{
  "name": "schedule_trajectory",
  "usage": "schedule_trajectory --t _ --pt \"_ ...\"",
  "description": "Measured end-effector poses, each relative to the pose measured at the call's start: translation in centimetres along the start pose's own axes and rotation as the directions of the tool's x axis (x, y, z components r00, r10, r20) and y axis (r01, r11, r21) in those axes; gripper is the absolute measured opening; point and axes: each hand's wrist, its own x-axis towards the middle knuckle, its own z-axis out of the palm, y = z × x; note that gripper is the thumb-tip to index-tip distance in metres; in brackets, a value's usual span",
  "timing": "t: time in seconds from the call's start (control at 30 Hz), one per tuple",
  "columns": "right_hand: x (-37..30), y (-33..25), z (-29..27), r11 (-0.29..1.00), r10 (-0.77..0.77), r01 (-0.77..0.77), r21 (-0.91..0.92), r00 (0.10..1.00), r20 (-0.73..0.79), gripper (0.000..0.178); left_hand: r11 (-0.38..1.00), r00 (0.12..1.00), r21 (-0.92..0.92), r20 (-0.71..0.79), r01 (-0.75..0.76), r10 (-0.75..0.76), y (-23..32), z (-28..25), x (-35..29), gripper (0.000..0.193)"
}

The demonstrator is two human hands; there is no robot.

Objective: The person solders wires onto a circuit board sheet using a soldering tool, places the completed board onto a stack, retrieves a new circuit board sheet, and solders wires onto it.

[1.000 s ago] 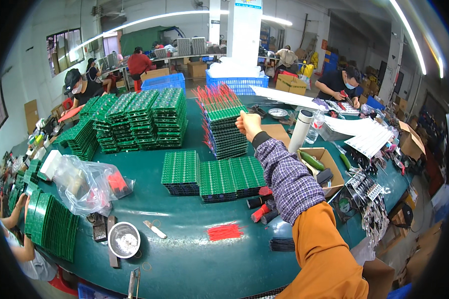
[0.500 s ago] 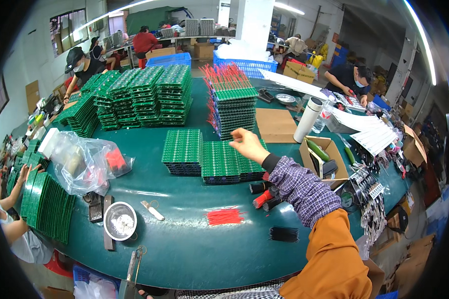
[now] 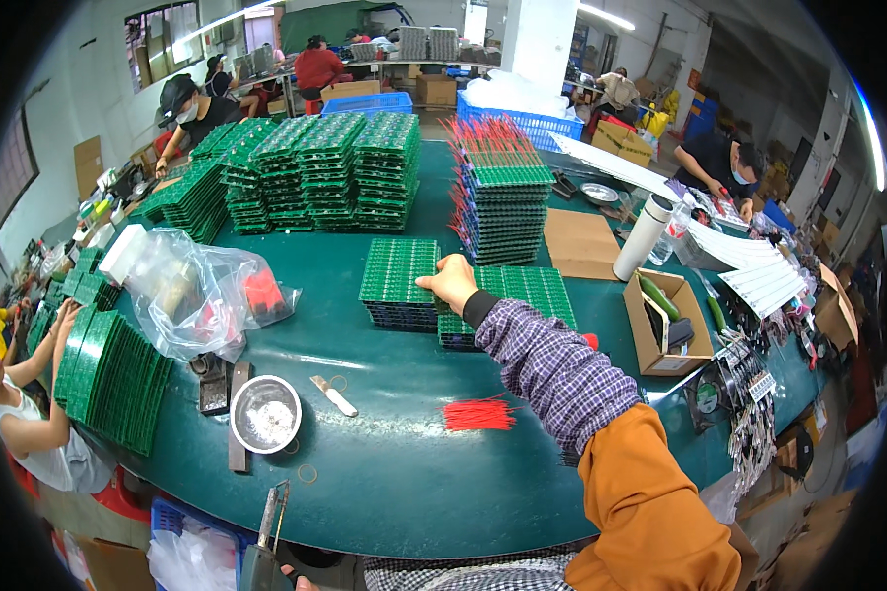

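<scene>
My right hand [image 3: 450, 286] reaches across the table to low stacks of green circuit boards. Its fingers are closed at the right edge of the left stack [image 3: 400, 272], pinching the edge of a board. The hand and the purple checked sleeve hide part of the neighbouring stack [image 3: 532, 286]. Behind it rises a taller board stack [image 3: 508, 212] with red wires standing out of its top. A bundle of loose red wires [image 3: 479, 414] lies in front of me. At the table's front edge a tool with a metal tip [image 3: 269, 517] juts up. My left hand does not show.
A white bowl [image 3: 266, 415], a white-handled knife [image 3: 335, 396] and a clear plastic bag [image 3: 202, 295] lie to the left. Taller board stacks [image 3: 384, 172] stand behind. On the right are a carton [image 3: 672, 362] and a white flask [image 3: 645, 236]. Co-workers sit around the table.
My right hand has come down and toward the left stack, onto a board's edge. The view has shifted, so the table's things appear farther right.
</scene>
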Motion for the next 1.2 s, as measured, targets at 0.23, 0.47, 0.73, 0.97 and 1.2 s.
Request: schedule_trajectory --t 0.23,0.47,0.73,0.97,1.2 --pt "0.0 -0.6 1.3 0.969 0.081 -0.065 0.239 0.995 -0.058 0.046 0.999 1.000 -0.044 -0.010 0.004 -0.004 0.6 0.7 -0.3 0.039" --pt "-2.5 -2.4 1.5 0.604 0.184 -0.139 0.785 0.982 0.033 0.047 0.999 0.999 -0.052 -0.036 0.009 -0.011 0.2 -0.2 -1.0 0.041" --pt "-7.3 -2.4 -4.1 0.266 0.111 -0.563 0.783 0.824 0.555 0.035 0.995 0.999 -0.090 -0.024 0.046 -0.048 0.7 0.2 -0.5 0.048" --pt "-10.0 -1.6 -4.8 0.091 -0.073 -0.737 0.669 0.665 0.743 0.039 0.994 0.999 -0.108 0.039 -0.011 0.015 1.7 0.6 -0.9 0.056" --pt "-11.5 -2.5 -5.8 0.172 -0.304 -0.789 0.589 0.526 0.794 0.040 0.994 0.999 -0.111 0.036 -0.011 0.015 1.3 -0.5 -1.5 0.059"
